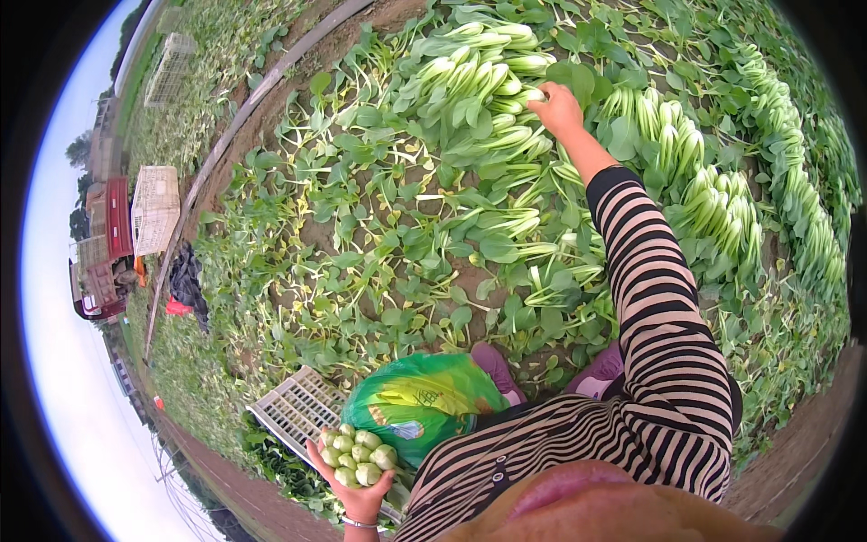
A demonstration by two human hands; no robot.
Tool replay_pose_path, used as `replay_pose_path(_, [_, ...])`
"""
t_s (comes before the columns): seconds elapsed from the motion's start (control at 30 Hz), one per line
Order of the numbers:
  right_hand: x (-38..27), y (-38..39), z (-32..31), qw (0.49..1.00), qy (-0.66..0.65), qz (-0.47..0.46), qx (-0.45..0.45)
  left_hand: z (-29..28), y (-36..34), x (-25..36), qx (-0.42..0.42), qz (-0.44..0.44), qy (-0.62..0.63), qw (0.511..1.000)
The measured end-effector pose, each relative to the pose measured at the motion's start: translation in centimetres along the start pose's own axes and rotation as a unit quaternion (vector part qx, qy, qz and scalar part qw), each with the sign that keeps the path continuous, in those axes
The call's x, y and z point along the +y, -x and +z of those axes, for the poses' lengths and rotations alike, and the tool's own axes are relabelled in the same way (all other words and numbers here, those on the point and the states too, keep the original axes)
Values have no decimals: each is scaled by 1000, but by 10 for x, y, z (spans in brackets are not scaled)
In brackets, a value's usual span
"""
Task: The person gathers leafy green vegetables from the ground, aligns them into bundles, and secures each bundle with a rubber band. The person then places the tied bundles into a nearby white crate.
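My left hand (350, 484) is closed round a bunch of bok choy (356, 452), its pale green stem ends turned up, beside a white plastic crate (291, 405) low on the left. My right hand (556, 112) reaches to the upper middle, fingers closed on a bok choy (535, 96) at the edge of a pile of cut bok choy (465, 72) lying on leafy ground. A green plastic bag (397, 397) with a printed yellow patch lies just right of the bunch, by my purple shoes (492, 369).
Rows of cut bok choy (686, 194) lie to the right. On the left, a long pale strip (230, 131) borders the bed. Beyond it are stacked white crates (153, 208), a red vehicle (116, 226) and dark cloth (188, 285) on the ground.
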State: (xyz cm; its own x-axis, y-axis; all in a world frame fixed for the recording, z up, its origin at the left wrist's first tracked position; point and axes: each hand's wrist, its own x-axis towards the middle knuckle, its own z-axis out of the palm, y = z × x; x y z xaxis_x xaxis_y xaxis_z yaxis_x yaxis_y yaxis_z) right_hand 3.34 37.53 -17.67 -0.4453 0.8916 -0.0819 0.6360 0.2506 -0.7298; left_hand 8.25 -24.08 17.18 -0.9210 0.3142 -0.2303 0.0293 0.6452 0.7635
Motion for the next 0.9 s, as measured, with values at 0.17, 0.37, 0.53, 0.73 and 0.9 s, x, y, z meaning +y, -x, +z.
replay_pose_path(0.17, [-4, 42, -41, 980, -163, -26, 108, -3, 5, -9, -12, 48, -25, 998])
replay_pose_path(0.37, [-57, 124, -127, 939, -328, -102, 1, -11, 19, -30, -5, 64, 24, 998])
replay_pose_path(0.53, [-117, 222, -160, 870, -425, -23, -248, -21, 7, -39, -28, 117, 11, 993])
replay_pose_path(0.73, [-186, 380, -96, 882, -112, -271, -369, -28, 16, -52, -29, 147, 55, 987])
replay_pose_path(0.9, [-195, 447, -65, 838, -171, -286, -433, -32, 20, -52, -17, 181, 3, 983])
